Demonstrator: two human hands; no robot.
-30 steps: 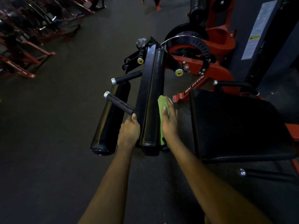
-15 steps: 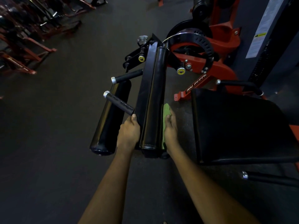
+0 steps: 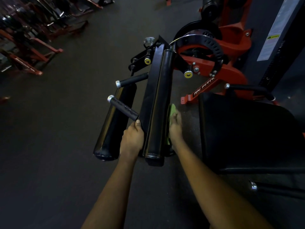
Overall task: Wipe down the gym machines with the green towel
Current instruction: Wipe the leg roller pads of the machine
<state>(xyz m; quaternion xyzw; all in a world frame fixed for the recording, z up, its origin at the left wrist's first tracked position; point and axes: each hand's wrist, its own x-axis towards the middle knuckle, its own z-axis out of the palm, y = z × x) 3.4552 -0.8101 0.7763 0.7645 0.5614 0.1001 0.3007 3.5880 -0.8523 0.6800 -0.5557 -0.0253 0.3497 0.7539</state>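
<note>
Looking down along two bare forearms at a black-and-red gym machine [image 3: 231, 75] on a dark floor [image 3: 49, 146]. At centre, a long black pad [image 3: 156, 100], running from near to far. Pressing the green towel [image 3: 172, 109] flat against the right side of that pad with the right hand [image 3: 175, 128], fingers laid out straight, toward the pad's near end. Gripping the pad's left edge with the left hand [image 3: 132, 139], thumb on top, fingers hidden behind. Just beside the thumb, a black handle grip [image 3: 123, 108] with a silver cap; farther off, a second grip [image 3: 132, 79]. Left of both and lower, a black roller pad [image 3: 113, 128]. To the right, a wide black seat pad [image 3: 247, 133]. Far left, rows of red-framed machines [image 3: 29, 52].
</note>
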